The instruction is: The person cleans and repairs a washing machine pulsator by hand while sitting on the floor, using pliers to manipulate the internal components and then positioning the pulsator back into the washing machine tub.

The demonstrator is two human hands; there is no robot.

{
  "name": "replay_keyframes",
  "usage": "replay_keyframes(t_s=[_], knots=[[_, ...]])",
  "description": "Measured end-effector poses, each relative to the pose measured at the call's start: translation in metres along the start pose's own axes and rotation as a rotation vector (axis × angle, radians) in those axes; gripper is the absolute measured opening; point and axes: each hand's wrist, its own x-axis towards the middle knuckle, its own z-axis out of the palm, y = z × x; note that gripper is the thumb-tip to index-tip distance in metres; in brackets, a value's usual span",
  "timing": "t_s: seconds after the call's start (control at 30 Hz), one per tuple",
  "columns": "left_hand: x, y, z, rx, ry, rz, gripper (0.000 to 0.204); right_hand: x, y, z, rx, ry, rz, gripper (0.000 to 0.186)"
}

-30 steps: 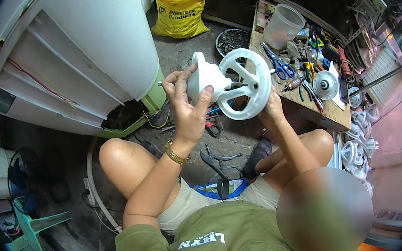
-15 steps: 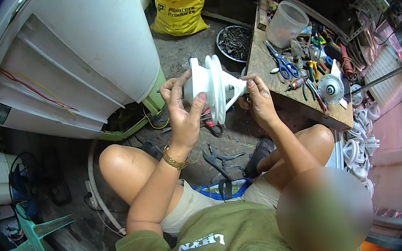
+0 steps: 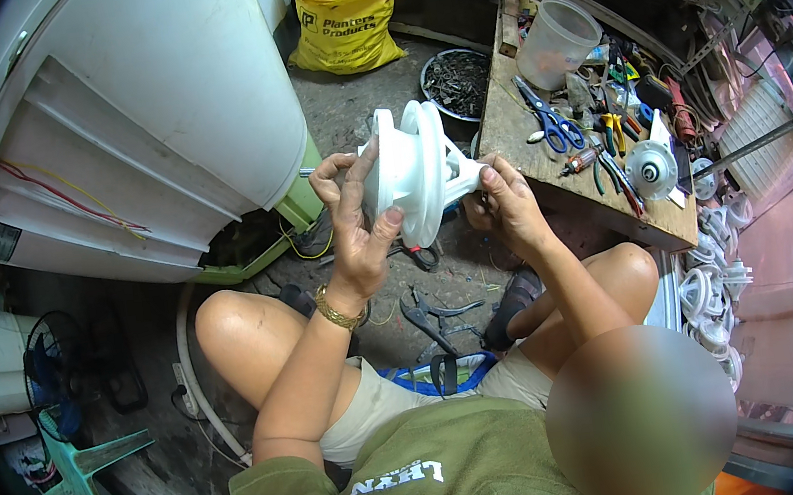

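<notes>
Held up in front of me is a white plastic pulley [image 3: 416,181] with a wide grooved rim and a spoked, tapering neck. My left hand [image 3: 355,228] grips its broad left side, fingers on the far side and thumb at the near edge. A short metal shaft [image 3: 306,171] sticks out beside those fingers. The narrow right end of the pulley is pinched between thumb and fingers of my right hand [image 3: 507,199]. Part of that end is hidden by the fingers. Pliers [image 3: 434,314] lie on the floor below, between my legs.
On the right, a low wooden bench [image 3: 510,125] carries blue-handled scissors [image 3: 554,119], a clear plastic tub [image 3: 557,42], hand tools and another white part [image 3: 651,169]. A large white appliance body [image 3: 187,75] stands left. Beyond are a yellow sack [image 3: 346,16] and a basin of dark scraps [image 3: 455,82].
The pulley has turned so that more of its rim and spokes face me. Both hands keep hold of it, the right one slightly nearer the left.
</notes>
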Motion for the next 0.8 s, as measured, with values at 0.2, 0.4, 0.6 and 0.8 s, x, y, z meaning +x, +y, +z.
replay_keyframes(t_s=[0.2,0.4,0.6,0.8], knots=[[-0.003,-0.004,0.003,-0.077,-0.085,-0.032,0.082,-0.002,-0.001,0.002,-0.005,-0.079,0.032,0.037],[-0.007,-0.023,0.015,-0.095,-0.008,-0.182,0.077,-0.003,-0.002,0.024,-0.254,0.133,-0.101,0.037],[-0.025,-0.046,0.023,-1.187,0.23,-0.862,0.063,0.015,0.006,-0.051,0.602,0.1,0.179,0.019],[-0.045,-0.062,0.01,-1.235,0.199,-1.001,0.066,0.006,0.02,-0.059,0.472,0.153,0.222,0.034]])
